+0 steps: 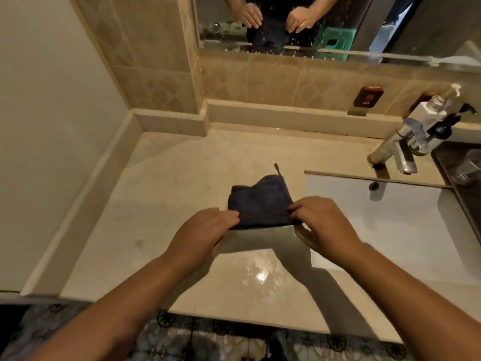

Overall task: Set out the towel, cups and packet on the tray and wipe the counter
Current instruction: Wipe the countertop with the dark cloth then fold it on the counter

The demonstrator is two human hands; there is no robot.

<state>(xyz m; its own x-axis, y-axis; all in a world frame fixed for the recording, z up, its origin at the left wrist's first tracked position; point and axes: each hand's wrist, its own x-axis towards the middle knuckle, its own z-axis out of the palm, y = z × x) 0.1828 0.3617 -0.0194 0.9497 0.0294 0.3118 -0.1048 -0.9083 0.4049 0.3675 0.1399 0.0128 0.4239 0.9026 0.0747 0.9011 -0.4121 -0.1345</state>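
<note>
Head view: a dark folded towel point(260, 204) is held over the beige table point(161, 183), left of the white sink point(406, 225). The left hand point(205, 233) pinches the towel's near left corner, fingers point(229, 217) closed on the cloth. The right hand point(322, 225) pinches the near right corner, thumb and fingers point(299, 205) closed on the edge. The far part of the towel appears to rest on the table; its hanging loop point(278, 169) points away from the person. A wet patch point(260, 274) glares on the table between the forearms. A tap point(398, 149) stands behind the sink, with two pump bottles point(432, 113) beside it. The mirror point(325, 24) above reflects both hands.
</note>
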